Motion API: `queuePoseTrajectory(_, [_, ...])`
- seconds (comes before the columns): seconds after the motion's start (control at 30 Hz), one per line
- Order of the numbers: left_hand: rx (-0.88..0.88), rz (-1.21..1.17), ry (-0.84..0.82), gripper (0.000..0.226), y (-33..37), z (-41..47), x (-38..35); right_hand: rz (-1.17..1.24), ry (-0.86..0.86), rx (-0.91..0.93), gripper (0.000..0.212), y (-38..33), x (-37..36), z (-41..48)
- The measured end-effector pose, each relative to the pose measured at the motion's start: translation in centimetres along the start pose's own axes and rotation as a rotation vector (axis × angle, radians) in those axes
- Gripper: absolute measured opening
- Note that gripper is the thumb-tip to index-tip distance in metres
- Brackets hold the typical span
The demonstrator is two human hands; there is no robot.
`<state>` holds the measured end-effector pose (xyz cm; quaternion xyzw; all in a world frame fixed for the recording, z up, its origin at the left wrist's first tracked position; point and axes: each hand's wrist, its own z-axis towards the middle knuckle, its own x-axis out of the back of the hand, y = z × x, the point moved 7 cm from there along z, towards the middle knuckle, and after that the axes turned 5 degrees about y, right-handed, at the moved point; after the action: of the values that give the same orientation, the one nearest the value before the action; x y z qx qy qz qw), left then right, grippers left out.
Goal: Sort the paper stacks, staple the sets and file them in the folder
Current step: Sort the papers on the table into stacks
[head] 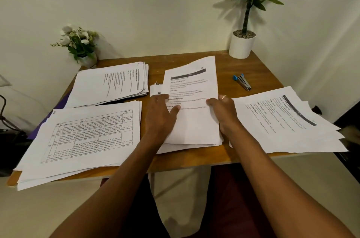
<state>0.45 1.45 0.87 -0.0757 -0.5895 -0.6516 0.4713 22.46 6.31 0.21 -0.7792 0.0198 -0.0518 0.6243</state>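
A middle paper stack (191, 132) lies on the wooden table (259, 70). Its top printed sheet (192, 81) curls up at the far end. My left hand (161, 113) presses flat on the sheet's left side. My right hand (224, 111) pinches the sheet's right edge, thumb on top. A stack topped by a table page (85, 136) lies at the near left, a text stack (111, 83) behind it, and a fanned stack (288, 120) to the right. A blue and silver stapler (242, 81) rests at the back right. A purple folder (64, 101) shows under the left stacks.
A white pot with a tall green plant (242, 44) stands at the back right corner. A small vase of white flowers (81, 46) stands at the back left corner. The left and right stacks overhang the table's edges. Dark equipment (7, 136) sits off to the left.
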Motion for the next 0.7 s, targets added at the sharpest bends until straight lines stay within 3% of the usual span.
queuePoseTrajectory(0.23, [0.259, -0.198, -0.183, 0.06, -0.3, 0.2, -0.2, 0.178, 0.232, -0.015, 0.026, 0.2, 4.0, -0.3])
queuePoseTrajectory(0.4, [0.665, -0.839, -0.391, 0.035, 1.5, -1.4, -1.8, 0.334, 0.411, 0.022, 0.032, 0.4, 6.5, -1.3])
queuePoseTrajectory(0.47, [0.728, -0.976, -0.399, 0.022, 2.2, -1.7, -2.3, 0.353, 0.423, 0.036, 0.032, 0.3, 7.1, -1.6])
queuePoseTrajectory(0.7, [0.728, -0.875, -0.305, 0.021, 2.2, -1.7, -3.2, 0.287, 0.386, 0.053, 0.015, 0.8, 7.7, -1.2])
